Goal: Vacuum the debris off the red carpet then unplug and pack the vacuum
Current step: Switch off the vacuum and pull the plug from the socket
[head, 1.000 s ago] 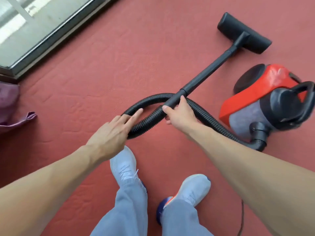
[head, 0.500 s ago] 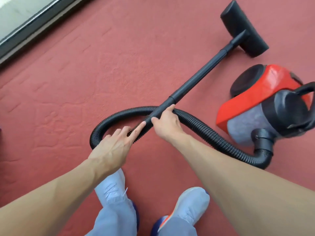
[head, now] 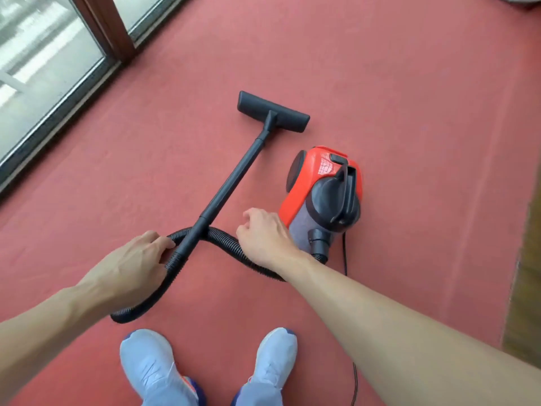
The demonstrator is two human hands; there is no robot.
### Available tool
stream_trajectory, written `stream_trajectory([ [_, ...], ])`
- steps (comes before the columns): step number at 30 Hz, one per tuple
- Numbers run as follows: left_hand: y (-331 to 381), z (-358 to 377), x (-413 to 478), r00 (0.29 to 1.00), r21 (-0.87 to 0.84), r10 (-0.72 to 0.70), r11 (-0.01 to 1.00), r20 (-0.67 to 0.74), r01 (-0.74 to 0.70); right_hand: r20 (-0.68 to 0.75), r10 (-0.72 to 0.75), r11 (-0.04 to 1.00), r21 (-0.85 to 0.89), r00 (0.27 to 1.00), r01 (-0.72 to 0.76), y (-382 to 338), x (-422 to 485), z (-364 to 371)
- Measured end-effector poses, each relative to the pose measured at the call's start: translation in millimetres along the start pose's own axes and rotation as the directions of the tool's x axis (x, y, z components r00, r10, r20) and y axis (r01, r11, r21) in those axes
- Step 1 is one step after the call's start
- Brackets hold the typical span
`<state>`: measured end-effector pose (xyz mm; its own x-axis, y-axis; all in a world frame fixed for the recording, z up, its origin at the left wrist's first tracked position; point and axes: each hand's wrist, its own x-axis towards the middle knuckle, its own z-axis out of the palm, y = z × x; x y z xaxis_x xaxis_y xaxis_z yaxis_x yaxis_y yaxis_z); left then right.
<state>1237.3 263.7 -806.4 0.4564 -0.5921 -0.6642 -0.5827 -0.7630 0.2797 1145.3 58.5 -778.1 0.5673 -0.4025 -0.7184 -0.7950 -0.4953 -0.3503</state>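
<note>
The red and grey vacuum canister (head: 322, 197) stands on the red carpet (head: 409, 142). Its black wand (head: 231, 183) lies flat, running up to the floor head (head: 273, 111). A ribbed black hose (head: 146, 300) loops from the canister's front, under the wand, round to my feet. My left hand (head: 131, 265) grips the hose beside the wand's cuff. Loosely curled, my right hand (head: 263, 238) hovers over the hose just left of the canister and holds nothing. A thin black power cord (head: 345, 256) trails back from the canister past my right arm.
A glass sliding door with a dark frame (head: 58, 92) borders the carpet at upper left. A strip of wooden floor (head: 524, 288) edges the carpet at right. My two pale blue shoes (head: 152, 367) stand at the bottom.
My right hand has let go of the wand's cuff and shifted right toward the canister. My left hand went from touching the hose to gripping it. The view has pulled back.
</note>
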Motion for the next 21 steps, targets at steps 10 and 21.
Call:
stream_trajectory([
  [10,150.7,-104.8,30.1,0.998,-0.035,0.054,0.998,0.019,-0.054,-0.156,0.123,0.989,-0.061,0.98,-0.133,113.8,-42.2,-167.0],
  [21,237.3,-96.2,108.8,0.99,-0.236,0.056,0.971,0.129,-0.024,-0.185,0.164,0.975,-0.119,0.969,-0.188,146.0,26.6,-222.8],
])
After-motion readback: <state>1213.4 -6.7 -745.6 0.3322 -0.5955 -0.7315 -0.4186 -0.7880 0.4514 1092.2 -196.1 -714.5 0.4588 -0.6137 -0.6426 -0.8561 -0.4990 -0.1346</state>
